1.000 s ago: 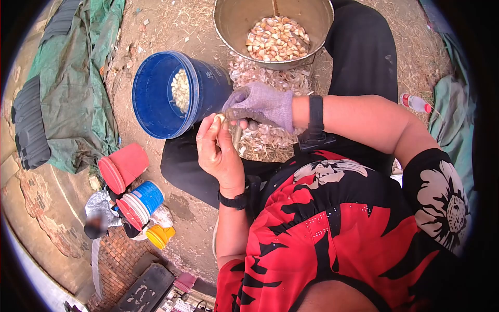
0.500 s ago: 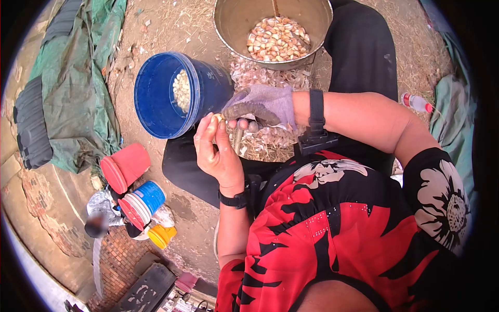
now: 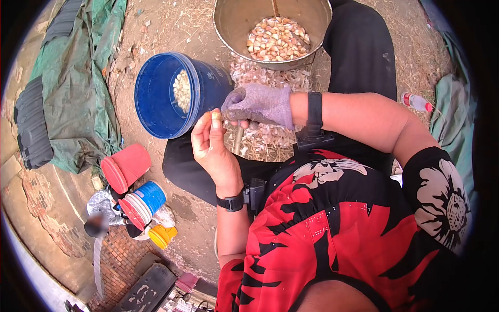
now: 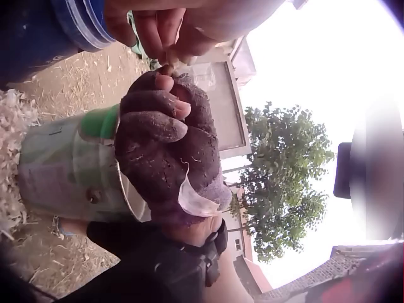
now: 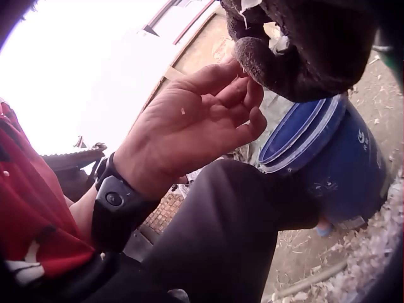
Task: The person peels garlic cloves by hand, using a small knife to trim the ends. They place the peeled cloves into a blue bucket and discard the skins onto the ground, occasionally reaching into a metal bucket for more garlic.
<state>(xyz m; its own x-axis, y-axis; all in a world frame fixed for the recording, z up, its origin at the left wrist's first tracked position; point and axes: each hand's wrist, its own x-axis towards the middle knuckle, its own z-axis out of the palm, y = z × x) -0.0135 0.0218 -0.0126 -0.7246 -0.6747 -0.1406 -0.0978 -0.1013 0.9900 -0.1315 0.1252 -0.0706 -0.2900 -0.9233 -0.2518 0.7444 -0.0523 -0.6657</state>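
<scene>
The bare left hand (image 3: 217,158) pinches a small pale garlic clove (image 3: 217,116) between thumb and fingertips. Against it, the right hand (image 3: 262,105), in a purple glove with dirty dark fingers, pinches at the clove's other side. Its curled gloved fingers (image 4: 151,117) show in the left wrist view, where a papery skin (image 4: 197,201) clings near the glove's cuff. The clove is mostly hidden by fingertips in both wrist views. Left of the hands, a blue bucket (image 3: 163,125) holds peeled cloves (image 3: 182,91); beyond them, a metal pot (image 3: 234,36) holds unpeeled cloves (image 3: 278,39).
Loose skins (image 3: 270,78) and straw cover the ground between the pot and the legs. Red (image 3: 127,166), blue (image 3: 149,196) and yellow (image 3: 161,236) buckets stand at lower left beside another person (image 3: 101,205). A bottle (image 3: 416,102) lies at right; a green tarp (image 3: 78,104) lies at left.
The left hand has shifted slightly, with its thumb now more upright against the clove. The gloved right hand has turned and its fingers are more curled. Buckets and pot stand unchanged.
</scene>
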